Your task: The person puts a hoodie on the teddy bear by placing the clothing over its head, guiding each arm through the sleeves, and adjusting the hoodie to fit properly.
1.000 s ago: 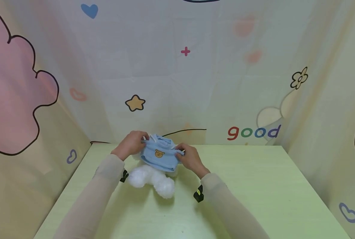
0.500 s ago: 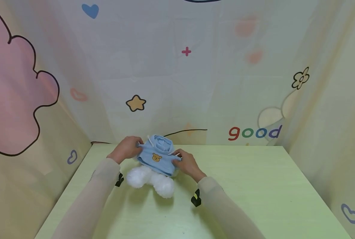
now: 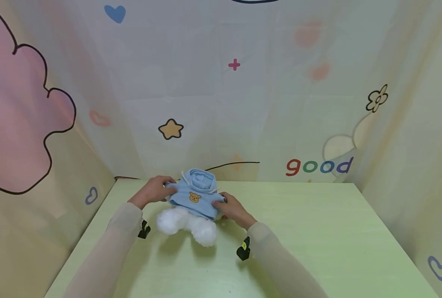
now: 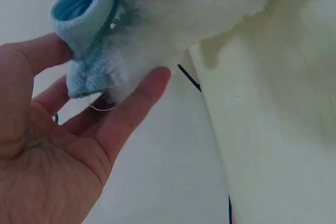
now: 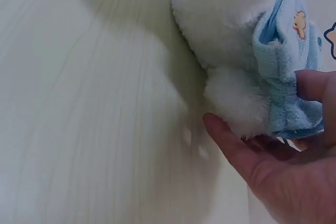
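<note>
In the head view, a white plush toy (image 3: 205, 232) lies on the table with its two fluffy legs toward me. A small light blue hoodie (image 3: 206, 203) with a bear-face patch covers its upper part; the toy's head is not visible. My left hand (image 3: 154, 191) pinches the hoodie's left side at the sleeve. The left wrist view shows the thumb on the blue cloth (image 4: 86, 19), other fingers behind it and one finger along the white fur (image 4: 142, 56). My right hand (image 3: 237, 209) pinches the opposite sleeve, its thumb on the cloth (image 5: 286, 87) and fingers behind and below.
The pale green table (image 3: 303, 231) extends to both sides and toward me. A printed cloth backdrop (image 3: 206, 95) rises right behind the toy, with more cloth along the left and right sides. Each wrist carries a small black device (image 3: 244, 249).
Both hands have come down and a little toward me, the left one also outward. The hoodie has spread wider over the toy, and its hood opening now shows more fully.
</note>
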`<action>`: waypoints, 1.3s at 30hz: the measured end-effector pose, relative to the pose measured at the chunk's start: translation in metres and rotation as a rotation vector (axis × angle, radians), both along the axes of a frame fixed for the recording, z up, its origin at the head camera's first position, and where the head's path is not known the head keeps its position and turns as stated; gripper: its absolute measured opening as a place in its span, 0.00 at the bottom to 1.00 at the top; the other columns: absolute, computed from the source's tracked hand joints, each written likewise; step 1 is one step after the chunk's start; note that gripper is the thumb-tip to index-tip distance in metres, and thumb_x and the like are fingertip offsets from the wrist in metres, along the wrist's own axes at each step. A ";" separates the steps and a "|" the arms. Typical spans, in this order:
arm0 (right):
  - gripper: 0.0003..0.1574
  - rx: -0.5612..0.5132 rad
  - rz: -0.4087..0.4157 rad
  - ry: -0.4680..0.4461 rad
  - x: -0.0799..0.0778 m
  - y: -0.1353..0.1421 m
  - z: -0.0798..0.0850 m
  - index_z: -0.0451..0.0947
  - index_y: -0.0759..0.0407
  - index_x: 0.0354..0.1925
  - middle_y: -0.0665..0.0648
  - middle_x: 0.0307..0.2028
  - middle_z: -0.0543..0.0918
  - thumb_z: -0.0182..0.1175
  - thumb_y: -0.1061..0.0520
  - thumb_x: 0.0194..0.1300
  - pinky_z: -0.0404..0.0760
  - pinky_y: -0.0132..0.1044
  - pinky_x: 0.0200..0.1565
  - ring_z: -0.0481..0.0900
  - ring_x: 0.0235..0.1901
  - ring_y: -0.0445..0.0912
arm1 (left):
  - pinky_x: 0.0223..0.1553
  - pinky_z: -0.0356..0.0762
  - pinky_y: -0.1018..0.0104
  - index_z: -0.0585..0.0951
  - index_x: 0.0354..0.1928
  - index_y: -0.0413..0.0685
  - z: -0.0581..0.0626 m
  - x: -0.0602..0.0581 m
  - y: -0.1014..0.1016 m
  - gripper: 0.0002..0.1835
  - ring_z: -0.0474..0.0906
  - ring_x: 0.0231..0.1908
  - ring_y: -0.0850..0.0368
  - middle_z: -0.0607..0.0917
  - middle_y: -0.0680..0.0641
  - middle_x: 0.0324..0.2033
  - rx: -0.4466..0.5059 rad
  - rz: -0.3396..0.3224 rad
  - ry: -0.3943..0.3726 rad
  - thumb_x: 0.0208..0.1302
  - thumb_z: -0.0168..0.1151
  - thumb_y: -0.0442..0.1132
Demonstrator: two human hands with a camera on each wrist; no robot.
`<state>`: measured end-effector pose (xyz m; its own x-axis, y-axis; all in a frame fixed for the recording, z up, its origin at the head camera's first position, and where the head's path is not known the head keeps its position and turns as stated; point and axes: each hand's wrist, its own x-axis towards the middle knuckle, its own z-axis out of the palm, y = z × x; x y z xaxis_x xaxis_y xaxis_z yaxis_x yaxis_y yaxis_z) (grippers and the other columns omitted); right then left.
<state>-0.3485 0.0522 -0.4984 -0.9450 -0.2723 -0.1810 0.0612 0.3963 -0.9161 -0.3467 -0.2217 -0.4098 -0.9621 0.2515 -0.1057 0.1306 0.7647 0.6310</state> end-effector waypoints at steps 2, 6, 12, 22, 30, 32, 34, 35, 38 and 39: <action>0.27 -0.021 -0.001 -0.006 -0.001 0.000 -0.002 0.68 0.55 0.58 0.60 0.55 0.74 0.57 0.47 0.64 0.81 0.42 0.37 0.77 0.46 0.49 | 0.34 0.82 0.63 0.74 0.57 0.43 -0.004 -0.001 0.000 0.21 0.81 0.37 0.53 0.76 0.35 0.52 0.011 0.001 -0.002 0.65 0.55 0.45; 0.25 -0.024 -0.019 0.010 -0.001 0.002 -0.005 0.70 0.55 0.56 0.60 0.53 0.76 0.59 0.49 0.63 0.81 0.40 0.36 0.78 0.43 0.47 | 0.36 0.82 0.60 0.75 0.56 0.43 -0.008 0.000 0.001 0.21 0.81 0.37 0.53 0.77 0.35 0.52 0.034 -0.004 0.018 0.65 0.56 0.45; 0.23 0.005 -0.045 0.061 0.004 0.016 -0.001 0.72 0.54 0.54 0.59 0.52 0.77 0.60 0.50 0.61 0.82 0.40 0.37 0.78 0.41 0.46 | 0.35 0.82 0.62 0.75 0.55 0.43 -0.010 0.005 0.012 0.20 0.81 0.35 0.55 0.79 0.38 0.48 0.067 -0.024 0.053 0.64 0.57 0.44; 0.21 0.122 -0.097 0.150 0.017 0.061 0.015 0.75 0.53 0.51 0.57 0.46 0.81 0.62 0.50 0.60 0.82 0.43 0.36 0.80 0.36 0.44 | 0.33 0.81 0.65 0.78 0.52 0.46 -0.022 0.014 0.051 0.18 0.81 0.31 0.59 0.81 0.42 0.43 0.150 -0.023 0.074 0.63 0.59 0.45; 0.18 0.233 -0.134 0.180 0.032 0.095 0.028 0.77 0.53 0.47 0.56 0.40 0.82 0.61 0.49 0.59 0.78 0.37 0.29 0.80 0.28 0.45 | 0.34 0.82 0.62 0.79 0.49 0.48 -0.036 0.029 0.081 0.15 0.80 0.35 0.58 0.81 0.44 0.42 0.315 0.013 0.030 0.61 0.61 0.45; 0.18 0.259 -0.134 0.188 0.035 0.103 0.031 0.77 0.53 0.47 0.56 0.40 0.82 0.61 0.49 0.59 0.77 0.35 0.28 0.79 0.27 0.44 | 0.35 0.82 0.61 0.79 0.48 0.50 -0.039 0.031 0.088 0.14 0.80 0.35 0.58 0.81 0.45 0.41 0.339 0.021 0.017 0.61 0.62 0.44; 0.19 0.280 -0.136 0.196 0.038 0.109 0.034 0.77 0.53 0.48 0.56 0.41 0.82 0.61 0.49 0.59 0.76 0.33 0.27 0.79 0.27 0.43 | 0.35 0.82 0.60 0.80 0.48 0.50 -0.042 0.032 0.093 0.14 0.80 0.35 0.58 0.81 0.45 0.41 0.356 0.019 0.013 0.61 0.62 0.45; 0.19 0.290 -0.136 0.202 0.039 0.112 0.035 0.77 0.53 0.48 0.56 0.41 0.82 0.61 0.49 0.59 0.76 0.33 0.27 0.79 0.26 0.43 | 0.36 0.82 0.59 0.79 0.48 0.50 -0.044 0.033 0.096 0.14 0.80 0.35 0.58 0.81 0.45 0.41 0.363 0.016 0.011 0.61 0.62 0.45; 0.19 0.314 -0.136 0.226 0.042 0.119 0.037 0.77 0.53 0.47 0.57 0.41 0.83 0.61 0.49 0.59 0.75 0.33 0.27 0.78 0.26 0.42 | 0.38 0.82 0.56 0.79 0.48 0.50 -0.048 0.035 0.101 0.15 0.81 0.35 0.59 0.81 0.45 0.41 0.383 0.002 -0.006 0.61 0.61 0.45; 0.18 0.319 -0.136 0.235 0.043 0.121 0.038 0.77 0.54 0.46 0.57 0.41 0.82 0.61 0.49 0.58 0.75 0.33 0.27 0.78 0.26 0.42 | 0.38 0.82 0.56 0.79 0.49 0.49 -0.049 0.036 0.103 0.15 0.81 0.34 0.59 0.81 0.45 0.41 0.388 -0.005 -0.014 0.61 0.61 0.45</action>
